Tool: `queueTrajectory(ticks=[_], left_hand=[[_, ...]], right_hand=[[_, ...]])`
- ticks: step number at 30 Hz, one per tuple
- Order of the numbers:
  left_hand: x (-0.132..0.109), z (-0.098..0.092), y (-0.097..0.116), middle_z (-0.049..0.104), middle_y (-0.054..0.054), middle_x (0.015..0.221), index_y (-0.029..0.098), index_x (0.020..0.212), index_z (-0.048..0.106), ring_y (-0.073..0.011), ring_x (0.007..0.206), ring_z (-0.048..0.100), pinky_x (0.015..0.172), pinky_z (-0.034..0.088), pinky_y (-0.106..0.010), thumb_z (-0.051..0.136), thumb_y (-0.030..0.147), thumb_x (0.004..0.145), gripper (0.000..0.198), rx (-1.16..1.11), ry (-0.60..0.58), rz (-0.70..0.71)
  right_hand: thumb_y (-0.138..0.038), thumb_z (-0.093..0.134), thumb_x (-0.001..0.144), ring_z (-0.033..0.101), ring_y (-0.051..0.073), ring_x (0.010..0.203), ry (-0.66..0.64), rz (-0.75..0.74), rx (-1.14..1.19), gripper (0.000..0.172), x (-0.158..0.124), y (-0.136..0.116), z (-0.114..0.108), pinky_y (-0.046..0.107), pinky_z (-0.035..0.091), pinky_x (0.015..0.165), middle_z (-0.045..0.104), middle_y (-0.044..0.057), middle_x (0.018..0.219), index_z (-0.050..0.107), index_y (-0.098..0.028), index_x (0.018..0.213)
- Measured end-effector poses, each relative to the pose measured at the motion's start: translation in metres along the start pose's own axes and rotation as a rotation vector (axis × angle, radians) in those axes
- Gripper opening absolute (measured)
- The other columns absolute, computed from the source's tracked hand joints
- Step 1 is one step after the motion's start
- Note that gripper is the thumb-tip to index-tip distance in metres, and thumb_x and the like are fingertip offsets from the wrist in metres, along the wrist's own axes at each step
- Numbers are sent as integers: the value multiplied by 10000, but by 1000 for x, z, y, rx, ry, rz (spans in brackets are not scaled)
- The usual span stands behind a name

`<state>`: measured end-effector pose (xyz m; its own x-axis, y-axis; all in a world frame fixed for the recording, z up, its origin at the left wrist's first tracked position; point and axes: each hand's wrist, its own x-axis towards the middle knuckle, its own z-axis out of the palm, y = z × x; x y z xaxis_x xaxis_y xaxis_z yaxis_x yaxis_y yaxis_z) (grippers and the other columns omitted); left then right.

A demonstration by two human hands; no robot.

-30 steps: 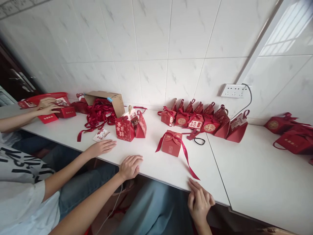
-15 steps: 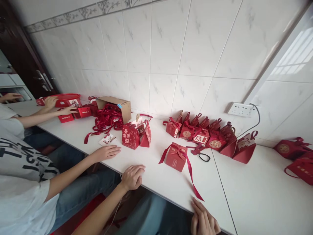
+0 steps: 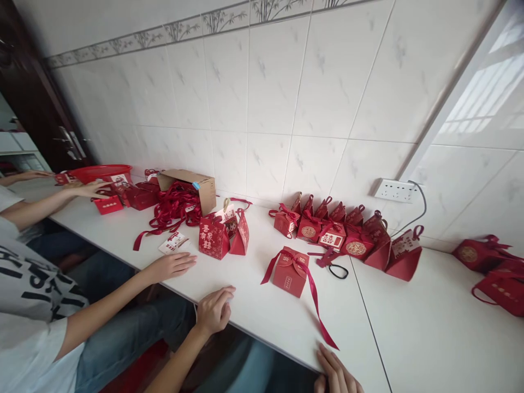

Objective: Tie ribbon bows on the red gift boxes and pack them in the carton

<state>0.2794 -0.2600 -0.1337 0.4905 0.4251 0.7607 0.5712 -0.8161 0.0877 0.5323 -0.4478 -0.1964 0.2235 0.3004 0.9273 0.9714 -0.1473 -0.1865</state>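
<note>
My left hand (image 3: 213, 311) rests at the table's front edge, fingers curled and nothing visible inside them. My right hand (image 3: 338, 374), partly cut off by the bottom of the view, lies on the edge further right with fingers loosely stretched, holding nothing. Between and beyond them stands a red gift box (image 3: 290, 275) with a ribbon tied at its top; one long ribbon tail (image 3: 317, 311) trails toward my right hand. An open red box (image 3: 223, 234) with a card inside stands beyond my left hand.
Several red boxes (image 3: 356, 243) line the wall, a black loop (image 3: 339, 271) before them. A carton (image 3: 208, 192) spills red ribbons (image 3: 176, 204) beside a card (image 3: 174, 243). A neighbour's hand (image 3: 174, 266) lies on the table. Further left: another person's hand (image 3: 92, 189) and a red basin (image 3: 102, 172).
The view has shifted slightly, so most things sit lower and further left. Far left, the other person's hand has lifted off the small red boxes. My hands stay at the edge.
</note>
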Motion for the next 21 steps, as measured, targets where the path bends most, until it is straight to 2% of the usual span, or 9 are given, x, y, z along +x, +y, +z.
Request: queueTrajectory(ticks=[6,12,21], left_hand=[[2,-1,0,730,-30,900,199,819,600,-165,798,695,661,544,-245,381,125,737,245,0,-12,-4],[3,-1,1,730,-35,905,199,830,581,-169,803,696,659,544,-251,373,129,749,234,-6,-4,-5],[1,0,0,725,-39,909,189,836,565,-166,806,693,664,539,-254,384,119,732,220,-5,-16,-7]], right_hand=[[-97,468,801,665,177,745,-53,31,65,384,-4,0,-2,314,373,693,736,-1,911,640,-261,1103],[-90,453,810,665,168,707,-20,41,24,298,-6,1,1,311,366,662,744,-4,846,681,-237,933],[-95,458,800,671,168,702,-12,32,13,315,-4,1,0,310,369,656,744,-7,835,682,-244,962]])
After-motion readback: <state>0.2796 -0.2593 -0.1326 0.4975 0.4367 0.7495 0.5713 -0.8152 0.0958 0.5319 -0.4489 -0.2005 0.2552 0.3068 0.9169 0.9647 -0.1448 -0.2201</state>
